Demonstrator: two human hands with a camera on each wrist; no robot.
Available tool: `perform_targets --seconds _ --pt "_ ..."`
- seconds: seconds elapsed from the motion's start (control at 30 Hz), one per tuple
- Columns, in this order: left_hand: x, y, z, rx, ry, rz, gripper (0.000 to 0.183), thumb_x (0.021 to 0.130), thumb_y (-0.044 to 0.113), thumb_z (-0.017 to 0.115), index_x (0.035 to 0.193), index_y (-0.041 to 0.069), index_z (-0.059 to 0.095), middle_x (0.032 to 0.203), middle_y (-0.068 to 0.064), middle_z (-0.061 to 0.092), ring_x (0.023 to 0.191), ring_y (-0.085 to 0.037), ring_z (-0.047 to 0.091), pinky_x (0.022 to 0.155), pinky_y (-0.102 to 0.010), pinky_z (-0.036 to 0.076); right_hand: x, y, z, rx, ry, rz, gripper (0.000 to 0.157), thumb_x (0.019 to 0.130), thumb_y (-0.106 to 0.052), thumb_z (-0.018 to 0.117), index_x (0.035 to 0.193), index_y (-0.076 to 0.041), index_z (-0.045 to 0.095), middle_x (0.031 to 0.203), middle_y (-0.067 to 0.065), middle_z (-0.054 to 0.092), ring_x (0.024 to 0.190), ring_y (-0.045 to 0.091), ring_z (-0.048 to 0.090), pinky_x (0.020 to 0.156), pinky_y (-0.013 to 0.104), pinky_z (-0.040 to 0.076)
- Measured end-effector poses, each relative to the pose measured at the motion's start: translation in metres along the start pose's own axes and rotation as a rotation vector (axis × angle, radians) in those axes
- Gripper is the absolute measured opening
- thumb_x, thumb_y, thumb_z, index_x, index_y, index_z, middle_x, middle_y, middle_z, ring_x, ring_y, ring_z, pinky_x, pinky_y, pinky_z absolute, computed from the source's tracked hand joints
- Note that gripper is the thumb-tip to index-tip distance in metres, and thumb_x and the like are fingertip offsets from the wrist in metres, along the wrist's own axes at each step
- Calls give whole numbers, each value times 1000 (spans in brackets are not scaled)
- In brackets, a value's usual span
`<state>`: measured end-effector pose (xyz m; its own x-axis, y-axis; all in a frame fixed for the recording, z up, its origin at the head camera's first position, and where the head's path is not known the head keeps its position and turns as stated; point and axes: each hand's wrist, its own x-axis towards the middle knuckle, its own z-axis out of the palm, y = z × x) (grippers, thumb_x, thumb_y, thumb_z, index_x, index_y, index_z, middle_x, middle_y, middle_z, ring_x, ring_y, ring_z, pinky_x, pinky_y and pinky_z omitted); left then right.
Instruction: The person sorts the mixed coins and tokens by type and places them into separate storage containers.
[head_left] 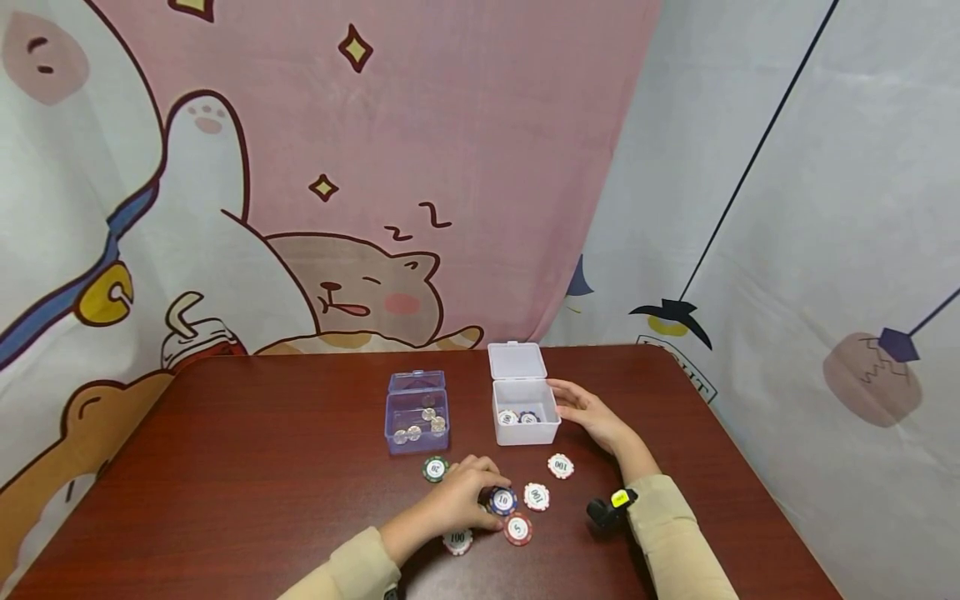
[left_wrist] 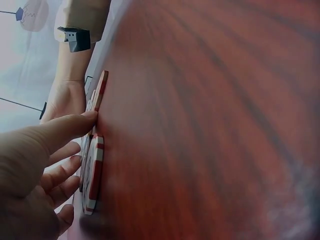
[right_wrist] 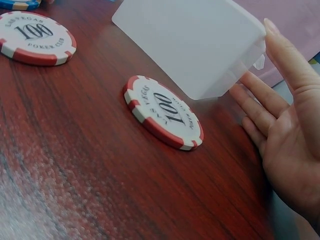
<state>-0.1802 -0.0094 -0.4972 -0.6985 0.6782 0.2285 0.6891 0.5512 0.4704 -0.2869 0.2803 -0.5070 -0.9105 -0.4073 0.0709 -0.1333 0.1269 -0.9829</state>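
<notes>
My left hand point(head_left: 459, 493) is low over the table, its thumb and fingers curled round the blue poker chip point(head_left: 503, 501) marked 10. In the left wrist view, the thumb is beside the chips' edges and partly hides them. A red 5 chip point(head_left: 517, 528) lies just in front of that hand, and a white-and-red 100 chip point(head_left: 457, 542) lies partly under it. With fingers fairly straight, my right hand point(head_left: 588, 415) touches the right side of the lidded white plastic box point(head_left: 527, 434). Several chips lie in this box, its lid point(head_left: 517, 362) raised.
Left of the white box stands a translucent blue box point(head_left: 417, 447) with several silver coins inside. A green 20 chip point(head_left: 435, 469) lies before it. Two more 100 chips, one nearer point(head_left: 536, 497) and one farther right point(right_wrist: 165, 112), lie on the brown table point(head_left: 285, 467). A printed curtain hangs behind.
</notes>
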Motion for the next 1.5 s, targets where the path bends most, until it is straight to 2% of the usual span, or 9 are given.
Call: perform_targets --seconds 0.23,0.73,0.9,1.17,1.5 --pt "3 1 -1 15 -18 -20 52 57 36 81 104 17 68 91 14 50 87 -3 41 71 -21 31 0 0 0 11 -8 -7 47 90 -7 52 134 -14 39 134 13 41 118 30 42 96 50 29" --pt "3 0 -2 15 -21 12 39 59 37 80 93 20 70 85 15 54 83 -2 42 71 -20 32 -1 1 0 16 -2 -3 47 89 -7 52 134 -13 39 133 14 41 118 30 42 96 49 29" --pt "5 -1 -3 -6 30 32 37 59 34 80 92 19 69 84 14 56 82 -3 43 72 -20 34 -1 0 0 11 -2 5 47 89 -9 53 134 -14 40 134 13 41 118 29 42 96 49 29" --pt "12 1 -10 -75 156 65 37 59 30 80 92 15 69 86 11 56 84 -4 43 76 -21 35 -1 -2 0 5 0 3 47 89 -9 53 134 -14 40 133 14 41 117 30 43 96 47 31" --pt "24 4 -22 -185 285 3 40 60 24 81 95 9 70 89 8 58 88 -8 44 77 -24 40 0 0 0 4 -19 -20 48 90 -7 52 135 -10 38 134 17 40 116 31 45 93 39 35"
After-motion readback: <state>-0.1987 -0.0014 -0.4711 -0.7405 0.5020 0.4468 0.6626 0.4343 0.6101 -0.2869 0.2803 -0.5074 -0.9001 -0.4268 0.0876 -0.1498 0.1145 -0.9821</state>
